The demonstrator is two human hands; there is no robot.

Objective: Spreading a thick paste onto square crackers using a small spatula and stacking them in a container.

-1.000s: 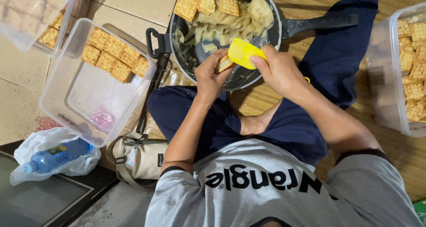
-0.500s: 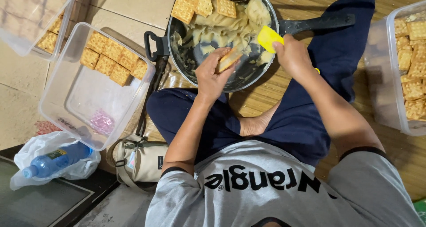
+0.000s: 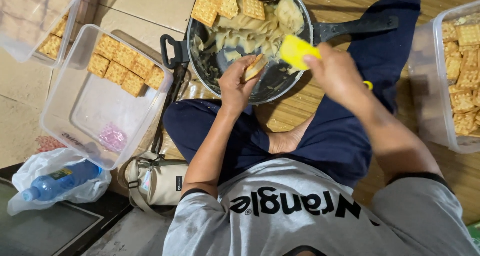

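A cracker (image 3: pixel 254 67) is gripped in the left hand (image 3: pixel 236 86) at frame centre-top; just right, a yellow scraper (image 3: pixel 297 51) is grasped by the right hand (image 3: pixel 340 76), over the pan (image 3: pixel 280 81).

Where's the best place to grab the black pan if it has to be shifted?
Probably the long black handle of the pan, from the person's right. It juts out past the rim, free of filling and crackers, though the right hand is close by.

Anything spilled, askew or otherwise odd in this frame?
Nothing looks spilled or damaged. Two small oddities: three crackers rest on the rim of the dark pan, beside the pale filling, and the pan sits on the floor against the person's legs. The clear tub holds its crackers in only one corner.
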